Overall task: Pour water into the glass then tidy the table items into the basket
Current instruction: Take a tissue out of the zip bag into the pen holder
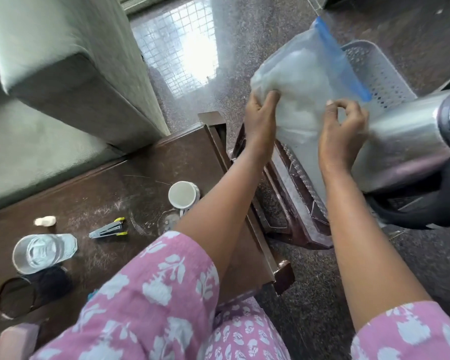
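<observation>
Plastic zip bag hangs over the basket, ready to drop in. My left hand and right hand pinch its sides closed-fingered.

Setting: home living room, probably.
Grey upholstered sofa at 10 o'clock, polished speckled stone floor at 12, scuffed dark wooden table with a white mug near centre.

Table: left of the basket.
Glass: near the table's left edge.
Clip: between glass and mug.
Bag: over the basket.
Flask: at the basket's right side.
</observation>
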`<state>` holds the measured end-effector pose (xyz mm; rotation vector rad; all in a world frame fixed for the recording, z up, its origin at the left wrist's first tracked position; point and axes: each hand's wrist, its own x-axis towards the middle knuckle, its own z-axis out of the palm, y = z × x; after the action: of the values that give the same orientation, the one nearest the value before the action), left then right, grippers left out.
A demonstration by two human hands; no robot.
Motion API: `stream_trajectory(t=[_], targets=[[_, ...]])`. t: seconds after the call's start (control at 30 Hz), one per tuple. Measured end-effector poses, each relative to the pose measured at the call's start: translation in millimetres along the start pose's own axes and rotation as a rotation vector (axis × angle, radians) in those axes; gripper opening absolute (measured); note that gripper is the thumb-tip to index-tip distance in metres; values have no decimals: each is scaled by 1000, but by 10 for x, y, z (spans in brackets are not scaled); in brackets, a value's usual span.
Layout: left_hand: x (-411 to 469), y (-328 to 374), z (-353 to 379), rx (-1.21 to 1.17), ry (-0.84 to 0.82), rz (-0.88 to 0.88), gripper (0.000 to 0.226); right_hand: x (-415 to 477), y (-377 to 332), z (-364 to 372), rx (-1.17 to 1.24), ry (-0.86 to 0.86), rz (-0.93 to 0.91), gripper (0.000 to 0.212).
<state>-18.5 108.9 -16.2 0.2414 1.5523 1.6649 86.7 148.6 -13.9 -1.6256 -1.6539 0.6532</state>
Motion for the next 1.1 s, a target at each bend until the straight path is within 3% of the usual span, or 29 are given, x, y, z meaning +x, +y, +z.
stream_trajectory(t=[0.17,0.27,0.4,0.5,0.7,0.9,1.1], targets=[[-102,125,-732,-100,21,-19,9,-9,-165,41,-19,-178,-36,40],[-210,129,-1197,-184,69,-89,30,-75,-235,136,-70,-386,21,50],[-399,103,-1713,-253,99,-164,56,-308,-297,281,-52,-539,79,34],[-530,63,-2065,-288,78,-204,50,-520,-377,417,51,-594,141,24],[-734,-37,-2701,-358,39,-230,30,-1057,-553,679,237,-912,243,9],[-970,-211,-3218,-369,62,-298,49,-1387,-636,811,402,-1166,468,14],[-1117,-359,-3588,-320,63,-297,50,-1575,-649,787,636,-1389,738,24]])
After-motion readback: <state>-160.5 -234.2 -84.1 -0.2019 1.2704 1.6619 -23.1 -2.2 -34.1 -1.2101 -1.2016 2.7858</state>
